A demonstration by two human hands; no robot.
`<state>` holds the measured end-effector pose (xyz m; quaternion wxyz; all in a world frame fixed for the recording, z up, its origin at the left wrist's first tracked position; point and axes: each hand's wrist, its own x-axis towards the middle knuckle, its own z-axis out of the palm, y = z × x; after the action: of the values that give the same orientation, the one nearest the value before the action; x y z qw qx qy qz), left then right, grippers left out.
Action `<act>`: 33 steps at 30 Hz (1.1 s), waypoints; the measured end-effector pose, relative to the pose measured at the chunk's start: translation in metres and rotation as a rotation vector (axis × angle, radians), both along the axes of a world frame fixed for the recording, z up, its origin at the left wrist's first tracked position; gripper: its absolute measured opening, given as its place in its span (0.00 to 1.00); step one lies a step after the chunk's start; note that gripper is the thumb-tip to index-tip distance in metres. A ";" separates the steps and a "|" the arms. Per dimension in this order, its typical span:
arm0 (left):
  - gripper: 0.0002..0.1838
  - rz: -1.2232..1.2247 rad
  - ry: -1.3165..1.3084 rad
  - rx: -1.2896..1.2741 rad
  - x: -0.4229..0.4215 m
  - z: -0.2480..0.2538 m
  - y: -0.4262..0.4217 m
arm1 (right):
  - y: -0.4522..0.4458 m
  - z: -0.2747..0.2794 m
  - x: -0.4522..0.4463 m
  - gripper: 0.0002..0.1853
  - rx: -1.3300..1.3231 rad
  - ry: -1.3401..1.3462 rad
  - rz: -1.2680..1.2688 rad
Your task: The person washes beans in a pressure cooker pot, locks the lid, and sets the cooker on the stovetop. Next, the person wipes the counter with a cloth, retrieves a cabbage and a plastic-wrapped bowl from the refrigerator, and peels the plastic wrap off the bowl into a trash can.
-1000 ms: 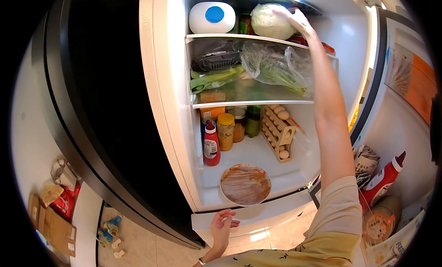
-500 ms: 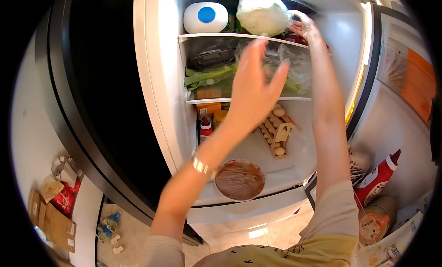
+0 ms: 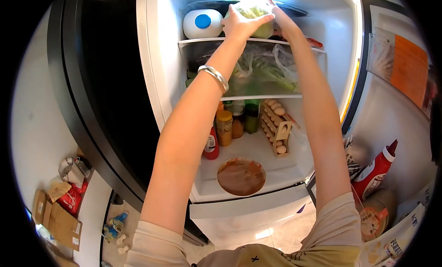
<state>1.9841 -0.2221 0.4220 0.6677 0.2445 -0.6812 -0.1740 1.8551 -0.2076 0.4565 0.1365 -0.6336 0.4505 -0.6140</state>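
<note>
A pale green cabbage (image 3: 261, 30) rests at the top shelf (image 3: 202, 40) of the open fridge, held from both sides. My left hand (image 3: 241, 25) presses on its left and front, thumb stretched across it. Along its right side lies my right hand (image 3: 280, 19), its fingers partly hidden behind the cabbage. Just left of the cabbage stands a white jug with a blue cap (image 3: 202, 25). A silver bangle (image 3: 214, 77) circles my left wrist.
Below are bagged green vegetables (image 3: 267, 71), an egg rack (image 3: 276, 129), several jars (image 3: 224, 128) and a covered bowl of brown food (image 3: 241, 176). On the right, the open door holds a red squeeze bottle (image 3: 375, 172). Cardboard boxes (image 3: 60, 218) stand at the left.
My left hand has risen from in front of the middle shelf onto the cabbage. The cabbage now sits slightly farther left and deeper in, with my right hand still at its side.
</note>
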 end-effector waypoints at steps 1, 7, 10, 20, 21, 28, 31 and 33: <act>0.58 -0.039 0.061 -0.050 -0.002 0.000 -0.007 | 0.010 0.004 -0.001 0.32 0.009 0.034 -0.027; 0.32 -0.423 0.186 0.143 0.022 0.009 0.052 | 0.034 0.027 -0.019 0.28 -0.487 0.471 -0.396; 0.24 -0.520 0.369 0.320 0.018 0.021 0.075 | 0.066 0.027 -0.007 0.27 -0.567 0.529 -0.536; 0.27 -0.729 0.321 0.527 0.012 0.020 0.032 | 0.019 0.046 -0.039 0.20 -0.052 0.026 -0.030; 0.27 -0.738 0.346 0.526 0.010 0.020 0.032 | 0.012 0.048 -0.046 0.20 -0.064 0.039 0.012; 0.29 -0.875 0.526 0.505 0.019 0.021 0.039 | 0.020 0.044 -0.011 0.17 -0.209 0.110 0.064; 0.28 -0.967 0.584 0.569 0.030 0.020 0.053 | 0.016 0.043 -0.007 0.17 -0.212 0.111 0.083; 0.28 -1.060 0.580 0.536 0.037 0.014 0.058 | 0.014 0.042 -0.005 0.17 -0.206 0.109 0.095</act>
<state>2.0211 -0.1637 0.4360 0.5640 -0.0231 -0.4351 -0.7015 1.8505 -0.1937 0.4983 0.0749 -0.6973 0.3611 -0.6146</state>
